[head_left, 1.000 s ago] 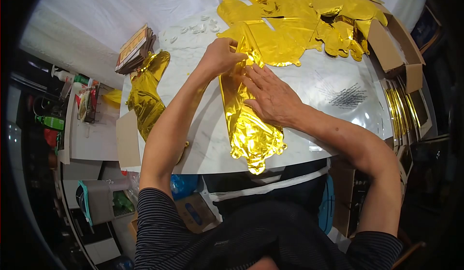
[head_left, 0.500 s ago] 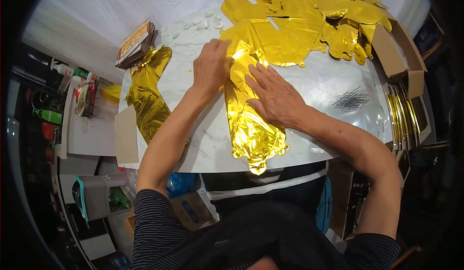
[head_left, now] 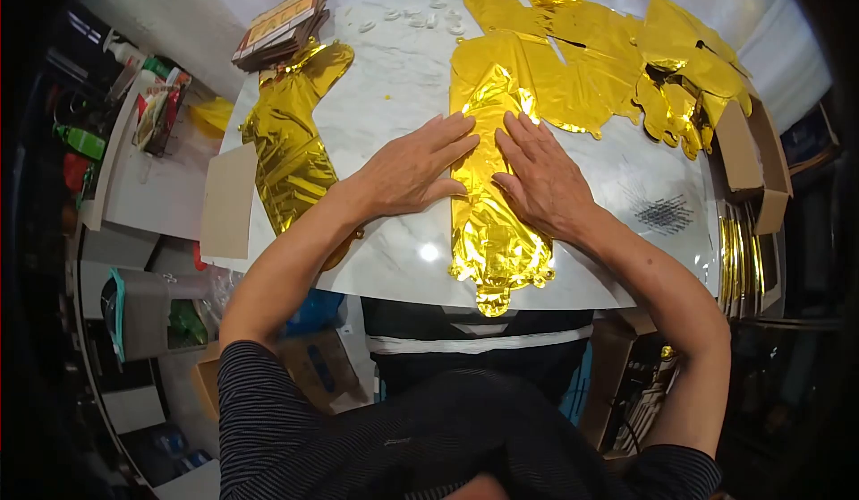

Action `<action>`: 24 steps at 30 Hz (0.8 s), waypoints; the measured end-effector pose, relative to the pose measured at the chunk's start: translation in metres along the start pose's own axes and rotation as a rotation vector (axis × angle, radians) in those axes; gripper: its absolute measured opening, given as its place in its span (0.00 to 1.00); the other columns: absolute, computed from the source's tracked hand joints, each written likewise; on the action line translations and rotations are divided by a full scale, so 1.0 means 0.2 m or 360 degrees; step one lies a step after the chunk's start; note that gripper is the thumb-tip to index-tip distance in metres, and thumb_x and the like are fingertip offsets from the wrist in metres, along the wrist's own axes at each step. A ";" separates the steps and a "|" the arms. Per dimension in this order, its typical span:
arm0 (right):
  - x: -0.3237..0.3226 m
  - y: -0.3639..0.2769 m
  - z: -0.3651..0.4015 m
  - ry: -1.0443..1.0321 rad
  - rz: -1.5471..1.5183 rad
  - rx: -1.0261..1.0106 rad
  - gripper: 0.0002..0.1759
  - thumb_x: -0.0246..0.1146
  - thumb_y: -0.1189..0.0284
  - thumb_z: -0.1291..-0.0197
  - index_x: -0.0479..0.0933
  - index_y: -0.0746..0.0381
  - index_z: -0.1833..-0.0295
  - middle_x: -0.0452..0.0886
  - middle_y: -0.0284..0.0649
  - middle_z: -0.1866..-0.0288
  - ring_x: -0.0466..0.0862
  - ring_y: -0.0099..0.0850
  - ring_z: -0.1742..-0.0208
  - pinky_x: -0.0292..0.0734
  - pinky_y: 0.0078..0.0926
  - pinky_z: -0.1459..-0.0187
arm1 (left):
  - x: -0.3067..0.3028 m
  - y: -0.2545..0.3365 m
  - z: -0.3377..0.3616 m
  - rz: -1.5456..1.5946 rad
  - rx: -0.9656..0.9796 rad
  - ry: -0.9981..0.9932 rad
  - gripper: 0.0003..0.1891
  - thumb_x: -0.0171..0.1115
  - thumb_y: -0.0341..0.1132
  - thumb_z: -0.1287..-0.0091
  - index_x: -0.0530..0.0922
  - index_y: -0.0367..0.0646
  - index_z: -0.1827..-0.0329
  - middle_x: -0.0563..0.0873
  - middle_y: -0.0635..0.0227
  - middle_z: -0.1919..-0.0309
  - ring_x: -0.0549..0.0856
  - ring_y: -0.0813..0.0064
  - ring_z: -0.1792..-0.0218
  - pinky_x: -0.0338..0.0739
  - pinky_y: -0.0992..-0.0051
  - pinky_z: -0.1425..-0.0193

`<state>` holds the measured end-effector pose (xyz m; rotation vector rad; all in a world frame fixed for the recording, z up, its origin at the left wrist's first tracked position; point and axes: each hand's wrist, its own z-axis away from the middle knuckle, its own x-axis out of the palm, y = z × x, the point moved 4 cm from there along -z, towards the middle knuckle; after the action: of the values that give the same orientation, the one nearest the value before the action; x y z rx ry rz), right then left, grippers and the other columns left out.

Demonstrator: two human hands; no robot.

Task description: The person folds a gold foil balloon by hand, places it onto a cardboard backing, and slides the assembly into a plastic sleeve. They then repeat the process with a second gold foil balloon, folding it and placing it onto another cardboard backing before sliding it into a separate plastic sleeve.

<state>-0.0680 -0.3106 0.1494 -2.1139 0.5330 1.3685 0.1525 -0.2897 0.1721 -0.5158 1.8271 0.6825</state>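
A folded gold foil piece (head_left: 495, 222) lies lengthwise on the marble-patterned table (head_left: 394, 263), its rounded tab reaching the front edge. My left hand (head_left: 416, 164) rests flat with fingers spread, fingertips on the foil's left edge. On the foil's right side lies my right hand (head_left: 541, 173), palm down, fingers extended. Both hands press on the foil's surface and neither grips it. Beyond them, the foil's far part meets other flat gold foil sheets (head_left: 582, 75).
Another gold foil piece (head_left: 295, 155) lies at the left, below a stack of printed cards (head_left: 282, 30). Small clear pieces (head_left: 429, 20) sit at the back. Dark thin strips (head_left: 664, 215) lie at the right, near a cardboard box (head_left: 765, 160) and folded foil packs (head_left: 741, 258).
My left hand has come down from the foil's upper left to lie flat at its left edge. My right hand stays on the foil's right side. The whole view has shifted slightly.
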 end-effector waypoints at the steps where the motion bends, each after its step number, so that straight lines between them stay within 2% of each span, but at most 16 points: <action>1: 0.00 0.00 0.00 0.0000 -0.0010 0.0017 0.34 0.64 0.62 0.23 0.69 0.69 0.20 0.66 0.58 0.15 0.63 0.54 0.13 0.54 0.49 0.12 | 0.01 -0.01 0.00 0.0010 -0.0009 0.0017 0.36 0.75 0.45 0.30 0.73 0.34 0.25 0.74 0.46 0.22 0.73 0.44 0.22 0.68 0.55 0.15; 2: -0.01 0.02 0.00 -0.0019 0.0000 0.0011 0.34 0.64 0.62 0.23 0.69 0.69 0.20 0.66 0.58 0.15 0.63 0.54 0.13 0.54 0.49 0.12 | 0.01 -0.01 0.01 0.0019 -0.0006 0.0015 0.36 0.74 0.45 0.30 0.73 0.34 0.24 0.73 0.45 0.22 0.73 0.44 0.22 0.68 0.55 0.15; 4: -0.03 0.09 -0.02 -0.0111 -0.0390 0.0054 0.33 0.64 0.66 0.23 0.67 0.67 0.19 0.67 0.57 0.15 0.63 0.53 0.13 0.54 0.48 0.12 | 0.01 -0.02 0.01 0.0046 -0.0016 0.0025 0.36 0.74 0.46 0.29 0.73 0.34 0.24 0.73 0.45 0.22 0.73 0.44 0.22 0.69 0.56 0.16; 5: -0.06 0.14 -0.02 -0.0161 -0.1006 0.0357 0.27 0.63 0.73 0.23 0.72 0.66 0.22 0.73 0.54 0.18 0.69 0.53 0.16 0.62 0.46 0.15 | 0.01 -0.02 0.01 0.0034 -0.0005 0.0032 0.36 0.73 0.46 0.29 0.73 0.34 0.24 0.73 0.45 0.22 0.73 0.44 0.22 0.69 0.56 0.16; 7: -0.22 0.22 -0.02 -0.0011 -0.0911 0.0210 0.24 0.64 0.80 0.29 0.79 0.64 0.28 0.78 0.52 0.22 0.74 0.53 0.19 0.72 0.44 0.20 | 0.02 -0.03 0.02 0.0045 -0.0005 0.0044 0.35 0.72 0.47 0.28 0.74 0.34 0.24 0.73 0.45 0.22 0.73 0.44 0.22 0.69 0.56 0.16; 8: -0.30 0.23 0.01 -0.0035 -0.0906 0.0215 0.24 0.64 0.80 0.29 0.79 0.64 0.28 0.78 0.52 0.22 0.74 0.53 0.19 0.72 0.44 0.20 | 0.02 -0.03 0.02 0.0039 0.0007 0.0044 0.35 0.72 0.47 0.27 0.74 0.33 0.24 0.74 0.45 0.22 0.73 0.44 0.22 0.70 0.57 0.17; 9: -0.39 0.18 0.06 -0.0098 -0.0446 -0.0037 0.23 0.65 0.81 0.33 0.81 0.63 0.32 0.80 0.50 0.23 0.77 0.52 0.21 0.75 0.44 0.22 | 0.02 -0.03 0.02 0.0035 0.0020 0.0044 0.35 0.72 0.48 0.27 0.74 0.33 0.24 0.74 0.45 0.22 0.73 0.44 0.22 0.70 0.57 0.17; 10: -0.44 0.14 0.11 -0.0156 0.0015 -0.0293 0.23 0.66 0.82 0.37 0.84 0.61 0.36 0.82 0.49 0.24 0.79 0.51 0.22 0.78 0.44 0.24 | 0.02 -0.03 0.02 0.0081 -0.0001 0.0050 0.32 0.71 0.49 0.26 0.77 0.38 0.25 0.74 0.46 0.22 0.73 0.45 0.22 0.71 0.57 0.17; 11: -0.46 0.14 0.16 -0.0179 0.0018 -0.0294 0.23 0.66 0.82 0.37 0.84 0.61 0.36 0.82 0.49 0.24 0.79 0.51 0.22 0.78 0.44 0.24 | 0.01 -0.03 0.02 0.0099 -0.0008 0.0061 0.32 0.71 0.49 0.26 0.77 0.38 0.25 0.74 0.46 0.22 0.73 0.45 0.22 0.71 0.57 0.17; 13: -0.47 0.09 0.26 -0.0283 0.0265 -0.0600 0.23 0.69 0.79 0.43 0.85 0.58 0.40 0.81 0.48 0.23 0.79 0.49 0.21 0.77 0.47 0.23 | 0.03 -0.02 0.02 0.0086 -0.0026 -0.0011 0.30 0.73 0.45 0.28 0.78 0.47 0.24 0.71 0.48 0.20 0.72 0.45 0.21 0.72 0.55 0.17; 17: -0.44 0.05 0.33 -0.0360 0.0240 -0.0674 0.18 0.70 0.77 0.41 0.85 0.58 0.44 0.80 0.47 0.23 0.79 0.49 0.22 0.78 0.49 0.24 | 0.05 -0.03 0.03 0.0081 -0.0023 0.0006 0.27 0.72 0.44 0.27 0.81 0.52 0.26 0.71 0.49 0.19 0.72 0.46 0.21 0.72 0.56 0.17; 24: -0.33 0.02 0.22 -0.0136 0.0166 -0.0671 0.16 0.70 0.78 0.38 0.84 0.62 0.44 0.81 0.49 0.25 0.81 0.48 0.24 0.80 0.49 0.26 | 0.03 -0.03 0.03 0.0062 -0.0010 -0.0001 0.28 0.72 0.46 0.27 0.81 0.51 0.25 0.71 0.48 0.19 0.71 0.45 0.20 0.71 0.56 0.17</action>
<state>-0.1271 -0.2833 0.1957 -2.3657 0.3454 1.7463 0.1572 -0.2907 0.1632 -0.4853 1.8392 0.7145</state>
